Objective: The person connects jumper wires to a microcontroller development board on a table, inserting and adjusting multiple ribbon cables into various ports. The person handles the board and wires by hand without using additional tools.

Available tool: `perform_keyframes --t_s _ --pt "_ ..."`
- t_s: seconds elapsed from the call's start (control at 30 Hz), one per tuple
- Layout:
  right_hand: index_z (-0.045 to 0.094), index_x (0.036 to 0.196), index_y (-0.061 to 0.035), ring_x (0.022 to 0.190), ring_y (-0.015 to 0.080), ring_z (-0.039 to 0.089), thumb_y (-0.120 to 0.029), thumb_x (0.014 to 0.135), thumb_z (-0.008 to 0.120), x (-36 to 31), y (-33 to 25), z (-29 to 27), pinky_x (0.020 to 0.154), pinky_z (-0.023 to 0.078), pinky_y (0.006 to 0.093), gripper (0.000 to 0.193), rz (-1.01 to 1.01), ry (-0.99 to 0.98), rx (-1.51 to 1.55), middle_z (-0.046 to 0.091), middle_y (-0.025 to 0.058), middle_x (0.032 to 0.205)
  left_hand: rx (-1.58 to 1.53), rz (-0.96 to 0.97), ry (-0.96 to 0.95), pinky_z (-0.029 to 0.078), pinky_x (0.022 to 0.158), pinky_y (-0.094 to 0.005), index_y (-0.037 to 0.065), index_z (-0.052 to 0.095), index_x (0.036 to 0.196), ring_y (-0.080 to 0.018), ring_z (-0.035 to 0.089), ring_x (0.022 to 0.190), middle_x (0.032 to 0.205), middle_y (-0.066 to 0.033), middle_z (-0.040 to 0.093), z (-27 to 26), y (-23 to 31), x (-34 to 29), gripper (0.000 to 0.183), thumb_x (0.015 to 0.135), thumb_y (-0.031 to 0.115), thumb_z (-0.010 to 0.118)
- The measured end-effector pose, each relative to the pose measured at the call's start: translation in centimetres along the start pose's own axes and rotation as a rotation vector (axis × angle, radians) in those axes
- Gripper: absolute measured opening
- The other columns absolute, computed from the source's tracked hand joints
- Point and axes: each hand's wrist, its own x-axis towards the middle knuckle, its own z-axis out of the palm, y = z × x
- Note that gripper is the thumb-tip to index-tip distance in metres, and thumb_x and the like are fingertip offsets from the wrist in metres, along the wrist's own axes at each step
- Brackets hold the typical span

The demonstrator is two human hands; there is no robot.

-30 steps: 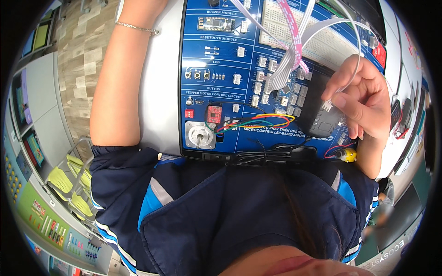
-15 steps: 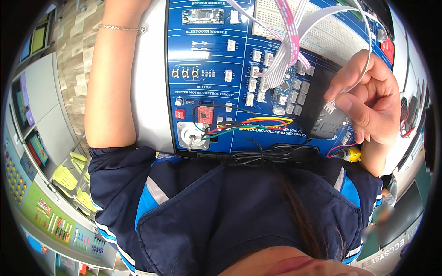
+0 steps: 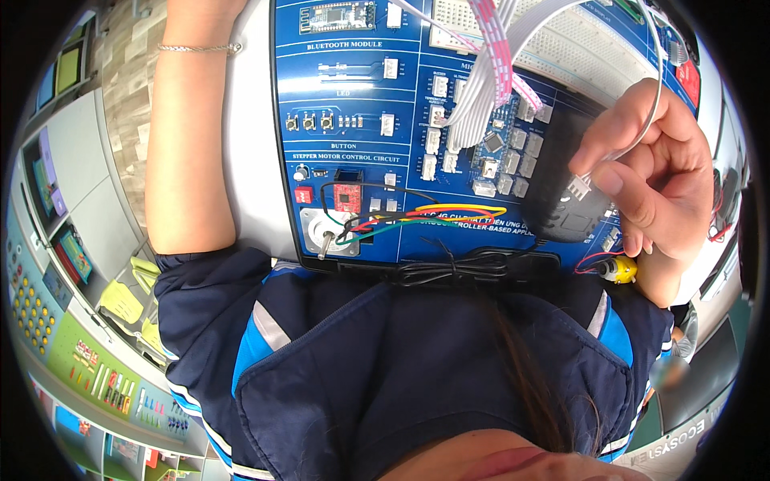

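My right hand (image 3: 662, 172) pinches the end of a thin white cable between thumb and index finger. Its small white plug (image 3: 579, 187) sticks out below the fingertips, pins toward me, apart from any socket. Beneath the hand lies a black box like a power adapter (image 3: 573, 210), on a blue electronics training board (image 3: 353, 146). Of my left arm the forearm (image 3: 191, 152) shows, with a chain bracelet at the wrist; the hand runs out past the upper edge. A grey ribbon cable (image 3: 472, 120) is plugged in near the board's small microcontroller (image 3: 496, 143).
A stepper motor (image 3: 327, 231) with coloured wires sits at the board's near left corner. Tied black cable (image 3: 449, 268) lies along the near edge, a yellow gear motor (image 3: 619, 269) at the near right. A white breadboard (image 3: 553, 48) is farther back.
The board has shifted slightly left and toward me in the view. My right hand has drifted a little right, still pinching the white plug.
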Motion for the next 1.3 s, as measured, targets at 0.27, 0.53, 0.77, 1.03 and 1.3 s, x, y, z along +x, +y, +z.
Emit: perform_keyframes --t_s 0.27,0.53,0.77,1.03,1.3 --pt "0.053 0.101 0.0007 0.049 0.0045 0.058 0.008 0.081 0.066 -0.9 -1.0 0.7 0.045 0.042 0.0128 0.024 0.018 0.077 -0.132 0.069 0.0189 0.096 0.215 0.112 -0.136 0.046 0.078 -0.0245 0.002 0.064 0.093 -0.0113 0.057 0.083 0.087 -0.0037 0.063 1.8 0.6 -0.6 0.020 0.098 0.022 0.060" --pt "0.062 0.100 0.0003 0.064 0.0023 0.060 0.016 0.080 0.067 -0.7 -2.0 3.8 0.062 0.044 0.0142 0.026 -0.180 0.052 -0.469 0.072 0.0115 0.097 0.234 0.179 -0.184 0.047 0.077 -0.0254 0.000 0.066 0.095 -0.0118 0.058 0.081 0.088 -0.0048 0.065 1.0 0.1 -0.5 0.023 0.097 0.022 0.061" --pt "0.068 0.100 -0.0007 0.060 -0.0026 0.051 0.014 0.081 0.069 -0.3 -1.4 6.2 0.051 0.032 0.0137 0.024 -0.275 0.161 -0.766 0.073 0.0030 0.094 0.241 0.148 -0.170 0.045 0.075 -0.0234 -0.001 0.068 0.094 -0.0103 0.056 0.079 0.087 -0.0035 0.064 1.9 0.0 -0.1 0.027 0.095 0.026 0.063" --pt "0.070 0.094 -0.0059 0.050 -0.0014 0.048 0.004 0.078 0.075 0.1 -0.3 7.9 0.046 0.036 0.0163 0.020 -0.240 0.298 -0.818 0.074 -0.0017 0.084 0.235 0.143 -0.187 0.045 0.076 -0.0247 0.001 0.067 0.092 -0.0108 0.054 0.081 0.085 -0.0030 0.063 2.0 -1.0 0.1 0.028 0.094 0.028 0.064" --pt "0.066 0.098 -0.0030 0.056 -0.0039 0.050 0.011 0.079 0.071 -0.3 -0.3 8.2 0.048 0.034 0.0137 0.024 -0.246 0.273 -0.907 0.072 -0.0007 0.085 0.245 0.144 -0.215 0.046 0.075 -0.0241 0.001 0.067 0.092 -0.0103 0.054 0.080 0.086 -0.0028 0.063 1.9 -0.7 -0.1 0.030 0.095 0.031 0.063"
